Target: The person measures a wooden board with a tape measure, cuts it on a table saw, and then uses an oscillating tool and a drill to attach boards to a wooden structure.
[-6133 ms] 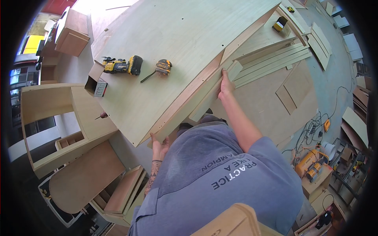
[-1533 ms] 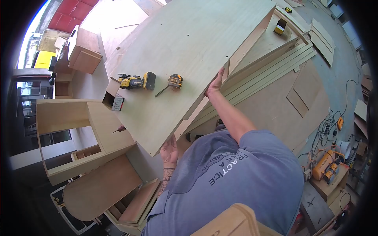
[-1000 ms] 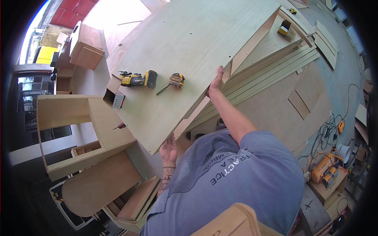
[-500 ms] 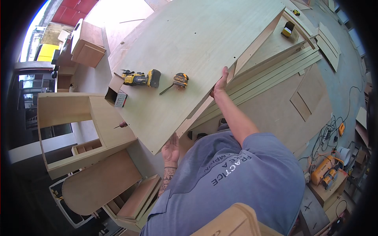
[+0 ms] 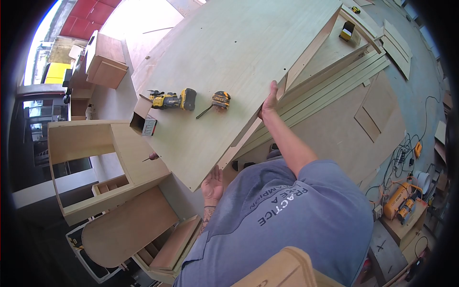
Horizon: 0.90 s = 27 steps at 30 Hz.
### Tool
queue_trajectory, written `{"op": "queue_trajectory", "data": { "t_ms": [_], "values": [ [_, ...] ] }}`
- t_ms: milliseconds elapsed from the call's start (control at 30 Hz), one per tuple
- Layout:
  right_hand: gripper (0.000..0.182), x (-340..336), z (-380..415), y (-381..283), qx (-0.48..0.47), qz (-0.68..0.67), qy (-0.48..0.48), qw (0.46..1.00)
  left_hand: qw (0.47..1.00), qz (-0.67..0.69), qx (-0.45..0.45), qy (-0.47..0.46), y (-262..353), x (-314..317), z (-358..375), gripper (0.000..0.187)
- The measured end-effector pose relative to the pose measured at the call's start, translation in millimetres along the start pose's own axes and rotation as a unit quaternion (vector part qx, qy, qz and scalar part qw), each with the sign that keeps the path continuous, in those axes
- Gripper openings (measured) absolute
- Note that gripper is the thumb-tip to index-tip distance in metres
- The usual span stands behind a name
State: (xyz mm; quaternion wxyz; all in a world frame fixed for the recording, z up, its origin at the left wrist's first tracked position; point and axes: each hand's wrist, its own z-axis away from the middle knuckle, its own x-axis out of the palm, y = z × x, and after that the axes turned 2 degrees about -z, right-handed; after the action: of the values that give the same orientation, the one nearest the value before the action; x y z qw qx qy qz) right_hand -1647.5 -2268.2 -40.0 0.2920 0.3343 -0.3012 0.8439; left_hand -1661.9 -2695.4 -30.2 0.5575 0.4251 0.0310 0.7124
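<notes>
A large pale wooden panel [image 5: 224,67] with a frame beneath it lies across the view. My right hand [image 5: 269,101] grips its near edge, thumb up on the side and the other fingers hidden below. At the lower corner, my left hand [image 5: 212,185] has its palm turned up, its straight fingers touching the frame's edge. On the panel lie a yellow-black power tool [image 5: 172,99], a tape measure [image 5: 221,99] with its tab pulled out a little, and an open small box [image 5: 143,119].
Unfinished cabinets [image 5: 81,141] and a rounded board [image 5: 126,229] stand at left. Long strips [image 5: 311,100] and a brown sheet [image 5: 344,129] lie beyond my right arm. An orange compressor [image 5: 397,198] and cables sit at right. A screwdriver [image 5: 152,157] shows past the panel's left edge.
My left hand has shifted slightly right along the panel's lower corner, and its fingers are a little more visible. The right hand keeps its hold; the view has shifted slightly.
</notes>
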Motion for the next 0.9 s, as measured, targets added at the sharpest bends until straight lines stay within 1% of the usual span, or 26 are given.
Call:
{"op": "queue_trajectory", "data": {
  "t_ms": [333, 400, 433, 500, 567, 600, 633, 667, 733, 800, 833, 867, 900],
  "values": [
    [0.089, -5.5, -7.4, 3.2, 0.007, -0.002, -0.015, 1.0, 1.0, 0.003, 0.003, 0.01, -2.4, 2.2, 0.2, 0.035],
    [0.089, -3.5, -4.5, 2.3, 0.008, -0.005, -0.018, 1.0, 1.0, 0.022, 0.004, -0.004, -4.8, -3.0, -3.0, 0.034],
    [0.092, -2.6, -2.6, 1.7, 0.013, -0.006, -0.019, 1.0, 1.0, 0.024, 0.004, -0.004, -7.4, -4.8, -5.5, 0.034],
    [0.095, -8.6, -4.8, 4.8, 0.018, -0.007, -0.021, 1.0, 0.998, 0.029, 0.048, -0.004, -12.9, -5.5, -8.2, 0.033],
    [0.102, -9.8, -4.5, 5.2, -0.007, -0.004, -0.03, 1.0, 0.998, 0.046, 0.051, -0.003, -16.7, -8.3, -9.0, 0.035],
    [0.102, -10.6, -2.6, 2.0, -0.011, -0.001, -0.033, 0.999, 0.997, 0.062, 0.056, -0.002, -19.2, -9.8, -11.2, 0.037],
    [0.106, -15.4, 2.6, -0.2, 0.006, -0.015, -0.018, 1.0, 0.996, 0.066, 0.055, -0.005, -21.7, -12.0, -12.5, 0.037],
    [0.11, -17.5, 7.3, -3.4, 0.023, -0.028, -0.001, 0.999, 0.997, 0.064, 0.042, -0.011, -25.2, -21.6, -14.0, 0.039],
    [0.108, -61.3, -20.3, 1.9, 0.024, -0.009, 0.013, 1.0, 0.998, 0.063, 0.027, -0.015, -32.5, -30.4, -7.9, 0.041],
    [0.107, -73.2, -15.4, -6.6, 0.024, 0.009, 0.031, 0.999, 0.998, 0.066, -0.001, -0.002, -42.1, -30.6, 0.4, 0.043],
    [0.1, -84.0, -9.4, -11.6, 0.022, 0.039, 0.05, 0.998, 0.998, 0.066, -0.006, 0.001, -48.0, -31.2, 5.2, 0.043],
    [0.095, -85.4, 2.3, -19.3, 0.021, 0.067, 0.071, 0.995, 0.998, 0.057, -0.034, 0.011, -53.0, -33.6, 11.1, 0.042],
    [0.095, -83.8, 8.3, -24.9, 0.02, 0.067, 0.077, 0.995, 0.997, 0.045, -0.061, 0.021, -56.2, -39.0, 15.2, 0.041]
  ]
}}
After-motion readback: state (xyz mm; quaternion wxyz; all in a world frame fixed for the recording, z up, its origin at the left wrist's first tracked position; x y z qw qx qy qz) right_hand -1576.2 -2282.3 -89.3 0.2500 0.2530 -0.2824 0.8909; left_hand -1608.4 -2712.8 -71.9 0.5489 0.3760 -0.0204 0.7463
